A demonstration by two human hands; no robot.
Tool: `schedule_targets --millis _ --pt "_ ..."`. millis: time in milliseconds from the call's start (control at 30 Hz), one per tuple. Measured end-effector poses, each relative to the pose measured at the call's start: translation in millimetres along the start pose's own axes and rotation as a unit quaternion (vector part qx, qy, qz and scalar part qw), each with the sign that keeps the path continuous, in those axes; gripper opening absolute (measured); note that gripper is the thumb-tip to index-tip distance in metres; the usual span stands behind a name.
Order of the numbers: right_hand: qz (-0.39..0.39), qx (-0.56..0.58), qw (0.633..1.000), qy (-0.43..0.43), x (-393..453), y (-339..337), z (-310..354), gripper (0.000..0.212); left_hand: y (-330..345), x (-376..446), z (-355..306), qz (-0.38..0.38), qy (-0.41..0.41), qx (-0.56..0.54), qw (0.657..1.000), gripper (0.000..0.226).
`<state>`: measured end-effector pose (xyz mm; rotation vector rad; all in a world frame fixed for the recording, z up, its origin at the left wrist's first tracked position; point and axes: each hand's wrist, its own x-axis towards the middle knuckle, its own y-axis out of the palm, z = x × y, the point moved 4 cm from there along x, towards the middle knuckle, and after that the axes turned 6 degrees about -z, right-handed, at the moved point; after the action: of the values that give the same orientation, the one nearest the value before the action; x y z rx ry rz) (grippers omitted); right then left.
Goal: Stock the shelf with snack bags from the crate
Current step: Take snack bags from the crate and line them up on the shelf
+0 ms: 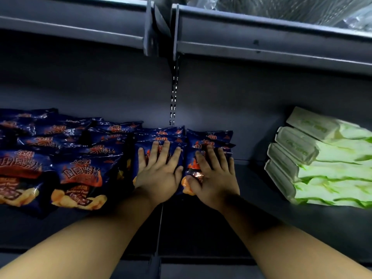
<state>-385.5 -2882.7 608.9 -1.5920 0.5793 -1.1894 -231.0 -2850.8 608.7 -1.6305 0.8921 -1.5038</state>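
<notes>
The grey shelf (251, 198) holds dark blue snack bags (80, 174) from nine o'clock to centre and pale green packs (322, 168) at three o'clock, both groups cut off by the frame edges. The left hand (159, 170) lies flat, fingers spread, on one stack of bags; the right hand (213, 174), just beside it, presses the neighbouring stack, thumb tucked against the front bag's edge.

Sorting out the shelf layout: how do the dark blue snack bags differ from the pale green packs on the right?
The dark blue snack bags carry red lettering and lie in loose overlapping rows; the pale green packs are light and stacked neatly. Both hands press on blue bags; nothing touches the green packs. Both rest on the same shelf.
</notes>
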Motion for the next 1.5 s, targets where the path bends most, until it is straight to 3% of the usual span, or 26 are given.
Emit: schedule_targets --millis 133,500,767,867,967,1167,1500 --pt "-0.017 -0.003 1.0 0.006 1.7 -0.4 1.6 0.085 0.2 -2.8 1.4 -0.013 0.013 0.027 0.999 0.069" --pt "0.007 -0.017 1.0 0.006 10.2 16.0 -2.3 0.081 10.9 1.1 6.6 -0.014 0.014 0.024 1.0 0.067" --pt "0.026 0.002 1.0 0.006 7.4 3.7 1.9 0.082 -3.0 0.8 1.4 0.027 0.007 0.005 1.0 0.057" --pt "0.019 0.011 1.0 0.013 2.6 -5.4 1.1 0.069 -13.7 -4.7 -3.7 0.008 0.015 0.007 1.0 0.071" --pt "0.003 0.015 1.0 0.013 -2.9 -19.8 1.8 0.068 -26.6 -10.4 -9.9 -0.002 0.011 -0.02 1.0 0.082" --pt "-0.036 -0.007 0.999 0.004 -13.6 -52.7 1.6 0.056 -64.6 -17.7 -20.3 -0.056 -0.005 -0.012 0.998 0.045" --pt "-0.037 0.009 0.999 -0.012 -41.2 -76.2 23.5 0.048 -97.8 -50.3 -21.2 -0.067 -0.018 -0.028 0.997 0.033"
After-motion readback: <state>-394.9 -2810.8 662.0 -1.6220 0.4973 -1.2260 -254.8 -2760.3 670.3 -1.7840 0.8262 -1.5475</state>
